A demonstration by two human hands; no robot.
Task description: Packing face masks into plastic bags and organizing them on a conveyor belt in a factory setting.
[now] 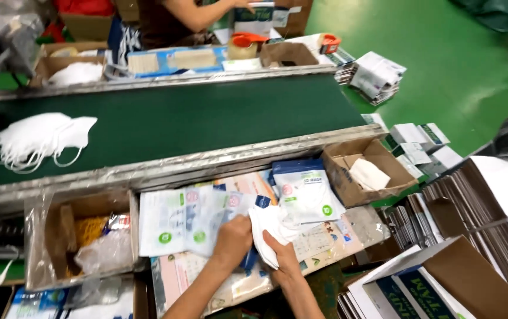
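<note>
My left hand [232, 239] grips a clear blue-and-white pouch [248, 204] at the front of the work surface. My right hand [282, 253] holds a folded white face mask [270, 223] against the mouth of that pouch. A spread of similar flat pouches [177, 220] lies to the left of my hands. One more pouch [304, 189] with a mask inside rests just right of them. On the green conveyor belt [207, 118] at far left lies a pile of white masks [38, 140].
An open cardboard box [339, 174] with a white mask stands right of my hands. Another box [47, 236] lined with plastic sits at left. Flattened cartons [472, 218] are stacked at right. A person's arm [198, 15] works across the belt. The floor [443, 53] is green.
</note>
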